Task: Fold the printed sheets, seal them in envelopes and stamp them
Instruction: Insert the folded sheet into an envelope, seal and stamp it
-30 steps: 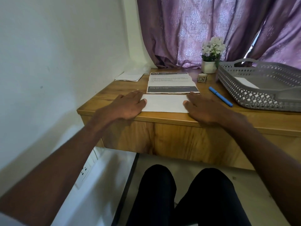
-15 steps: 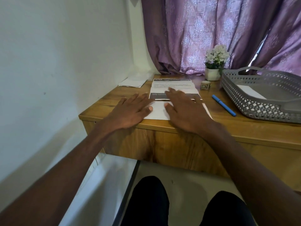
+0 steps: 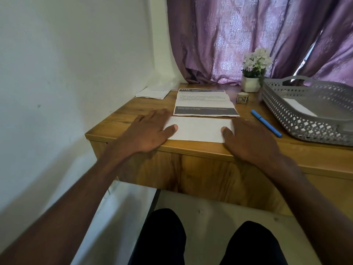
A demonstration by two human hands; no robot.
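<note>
One folded sheet [image 3: 198,129] lies at the desk's [image 3: 122,119] near edge, pressed flat under the left hand [image 3: 150,131] and right hand [image 3: 248,138], fingers straight. The stack of printed sheets [image 3: 204,103] waits behind; the envelopes [image 3: 152,92], apparently empty, and stamp [image 3: 243,97] look untouched.

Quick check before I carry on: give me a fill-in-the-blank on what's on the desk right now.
1. Both hands, left and right, press flat on the folded ____ sheet.
2. The pen is coloured ____.
3. The pen lies between the printed stack and the grey ____.
4. The flower pot stands before the purple ____.

Missing: white; blue; basket; curtain
</note>
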